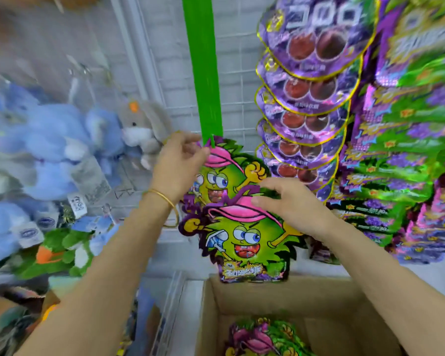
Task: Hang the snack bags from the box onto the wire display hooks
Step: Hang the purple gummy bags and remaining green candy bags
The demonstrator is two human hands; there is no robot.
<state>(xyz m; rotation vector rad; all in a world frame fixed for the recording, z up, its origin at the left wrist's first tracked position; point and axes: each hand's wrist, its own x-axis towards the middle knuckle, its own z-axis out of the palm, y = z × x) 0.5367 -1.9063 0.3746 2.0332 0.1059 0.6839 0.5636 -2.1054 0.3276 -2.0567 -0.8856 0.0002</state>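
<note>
Nearest me, the open box (288,291) holds more snack bags (262,337) low against its near edge. Above its far edge my right hand (293,206) grips the front bag (244,242) by its top, thumb on the pink cap. Behind it, my left hand (177,165) pinches the top of the rear bag (216,178), just under the lower end of the green strip (203,73) on the wire grid (237,80). I cannot make out a hook, and my fingers cover both hang holes. I could miss the hook by feel and drop the front bag, or tug the rear one loose. My right forearm passes close to the purple bags (308,73) hanging beyond and could knock them.
</note>
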